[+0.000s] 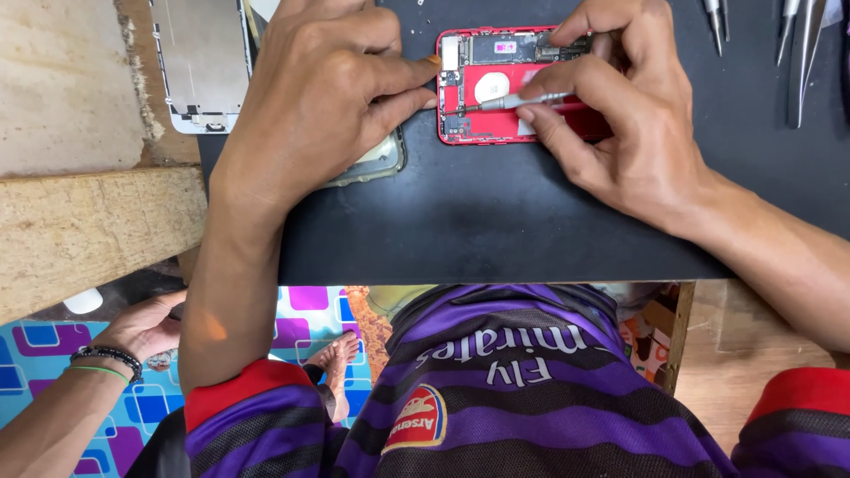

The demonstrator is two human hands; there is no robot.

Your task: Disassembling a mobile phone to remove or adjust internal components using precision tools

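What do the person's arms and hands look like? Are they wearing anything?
Both the left hand and right hand are bare: no gloves, rings or watch. The forearms are bare too. Each arm ends in a short sleeve, purple with dark stripes and a red cuff: left sleeve, right sleeve.

Head camera, one view: worn above, facing steeply down, close over the dark matte bench and wearer's lap.
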